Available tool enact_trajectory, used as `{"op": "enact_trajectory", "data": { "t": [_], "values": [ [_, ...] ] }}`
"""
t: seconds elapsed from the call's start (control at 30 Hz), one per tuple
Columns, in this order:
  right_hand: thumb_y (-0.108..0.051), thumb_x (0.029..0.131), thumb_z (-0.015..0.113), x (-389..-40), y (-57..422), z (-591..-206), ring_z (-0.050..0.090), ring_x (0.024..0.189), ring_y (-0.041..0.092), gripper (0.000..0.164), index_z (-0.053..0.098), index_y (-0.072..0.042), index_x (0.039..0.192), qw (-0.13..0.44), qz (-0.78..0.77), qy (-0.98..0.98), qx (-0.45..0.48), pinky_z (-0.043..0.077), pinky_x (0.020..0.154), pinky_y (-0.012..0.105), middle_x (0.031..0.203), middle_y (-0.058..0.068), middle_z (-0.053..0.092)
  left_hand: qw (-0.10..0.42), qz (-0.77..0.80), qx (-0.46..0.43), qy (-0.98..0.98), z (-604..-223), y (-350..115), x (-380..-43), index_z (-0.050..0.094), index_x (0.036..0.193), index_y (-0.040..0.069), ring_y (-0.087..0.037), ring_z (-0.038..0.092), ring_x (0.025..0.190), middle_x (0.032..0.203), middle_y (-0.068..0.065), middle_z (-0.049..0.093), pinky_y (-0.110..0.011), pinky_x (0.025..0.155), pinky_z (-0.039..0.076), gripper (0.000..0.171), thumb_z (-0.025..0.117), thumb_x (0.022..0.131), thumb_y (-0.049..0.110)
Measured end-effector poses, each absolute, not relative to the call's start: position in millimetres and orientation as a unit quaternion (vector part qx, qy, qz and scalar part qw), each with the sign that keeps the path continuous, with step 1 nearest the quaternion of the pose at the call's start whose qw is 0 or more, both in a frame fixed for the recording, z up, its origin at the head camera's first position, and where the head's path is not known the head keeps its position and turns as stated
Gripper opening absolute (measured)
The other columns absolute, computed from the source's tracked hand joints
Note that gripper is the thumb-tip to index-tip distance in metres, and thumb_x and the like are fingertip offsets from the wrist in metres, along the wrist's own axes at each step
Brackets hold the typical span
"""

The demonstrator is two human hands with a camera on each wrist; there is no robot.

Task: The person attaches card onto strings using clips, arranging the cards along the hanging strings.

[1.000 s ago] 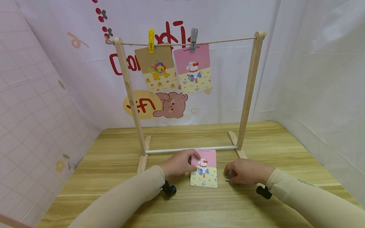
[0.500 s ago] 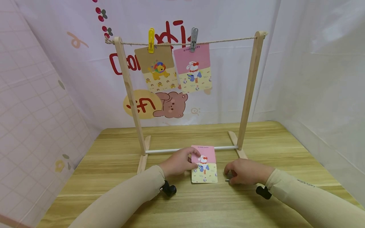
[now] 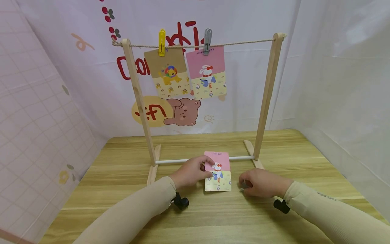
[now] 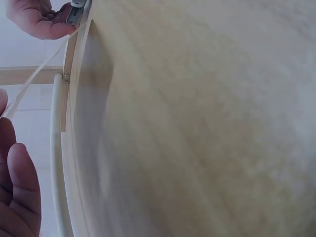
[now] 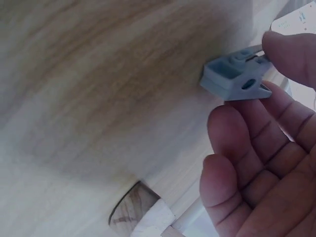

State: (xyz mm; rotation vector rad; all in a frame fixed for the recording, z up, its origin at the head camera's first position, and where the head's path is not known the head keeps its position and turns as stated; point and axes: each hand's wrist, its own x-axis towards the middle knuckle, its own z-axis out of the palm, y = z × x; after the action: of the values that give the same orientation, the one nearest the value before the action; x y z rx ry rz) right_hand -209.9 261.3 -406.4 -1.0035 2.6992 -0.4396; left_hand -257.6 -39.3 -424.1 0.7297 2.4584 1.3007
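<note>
My left hand (image 3: 192, 171) pinches the left edge of a pink-and-yellow rabbit card (image 3: 223, 184) between thumb and fingers, picture side towards me. In the left wrist view the card (image 4: 30, 79) shows nearly edge-on, tilted over the table. To its right, my right hand (image 3: 265, 183) is low over the table. In the right wrist view it pinches a blue-grey clothespin (image 5: 229, 79) between thumb and fingers. A lion card (image 3: 166, 61) hangs under a yellow clothespin (image 3: 161, 42), and another rabbit card (image 3: 198, 66) under a grey clothespin (image 3: 207, 42).
A wooden frame (image 3: 269, 88) with a twine line (image 3: 240, 43) stands at the back of the table (image 3: 195, 220). Its white lower rod (image 3: 170, 161) runs behind the held card. A printed white curtain (image 3: 243, 101) surrounds the table.
My left hand has moved the rabbit card slightly up and away, so its top now overlaps the white rod. The right hand has barely shifted with its clothespin.
</note>
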Motion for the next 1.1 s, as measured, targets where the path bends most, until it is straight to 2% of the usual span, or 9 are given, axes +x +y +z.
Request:
{"op": "enact_trajectory", "data": {
  "t": [0.23,0.43,0.77,0.93,1.1],
  "values": [
    [-0.012,0.093,0.075,-213.3,261.5,-409.0,0.045,0.069,-0.001,0.011,0.068,-0.019,0.095,0.070,-0.160,0.920,-0.350,0.041,0.062,0.022,0.077,-0.013,0.054,0.128,0.479,0.252,0.831,-422.8,-39.2,-259.2,0.069,0.118,0.021,-0.012,0.064,0.088,0.098,0.003,0.070,-0.023,0.075,0.052,0.025,0.078,0.095,0.013],
    [-0.006,0.091,0.072,-212.9,259.2,-405.2,0.045,0.069,0.000,0.012,0.066,-0.016,0.093,0.041,-0.170,0.925,-0.338,0.040,0.062,0.022,0.075,-0.011,0.053,0.107,0.476,0.257,0.834,-420.5,-39.3,-261.2,0.069,0.118,0.021,-0.011,0.060,0.085,0.094,0.003,0.068,-0.022,0.072,0.049,0.024,0.078,0.097,0.014],
    [-0.006,0.091,0.074,-215.1,257.1,-397.3,0.054,0.075,0.002,0.016,0.069,-0.008,0.106,0.016,-0.180,0.937,-0.298,0.049,0.067,0.024,0.085,-0.010,0.062,0.070,0.470,0.267,0.838,-412.1,-39.4,-261.4,0.069,0.119,0.019,-0.013,0.058,0.086,0.095,0.003,0.065,-0.021,0.071,0.047,0.024,0.077,0.097,0.013],
    [-0.004,0.088,0.075,-218.3,258.9,-396.9,0.059,0.079,0.003,0.020,0.067,-0.006,0.106,-0.023,-0.187,0.938,-0.291,0.053,0.070,0.027,0.088,-0.008,0.065,0.063,0.473,0.267,0.838,-409.0,-39.0,-263.1,0.069,0.119,0.022,-0.015,0.059,0.087,0.096,0.003,0.066,-0.024,0.074,0.050,0.023,0.075,0.097,0.014],
    [-0.002,0.086,0.077,-221.6,261.3,-396.9,0.068,0.084,0.008,0.022,0.065,-0.008,0.105,-0.067,-0.194,0.935,-0.291,0.058,0.076,0.034,0.092,-0.005,0.069,0.061,0.476,0.264,0.837,-404.8,-39.1,-263.8,0.069,0.119,0.024,-0.016,0.060,0.088,0.096,0.002,0.067,-0.025,0.073,0.050,0.023,0.074,0.099,0.015]
  ]
}}
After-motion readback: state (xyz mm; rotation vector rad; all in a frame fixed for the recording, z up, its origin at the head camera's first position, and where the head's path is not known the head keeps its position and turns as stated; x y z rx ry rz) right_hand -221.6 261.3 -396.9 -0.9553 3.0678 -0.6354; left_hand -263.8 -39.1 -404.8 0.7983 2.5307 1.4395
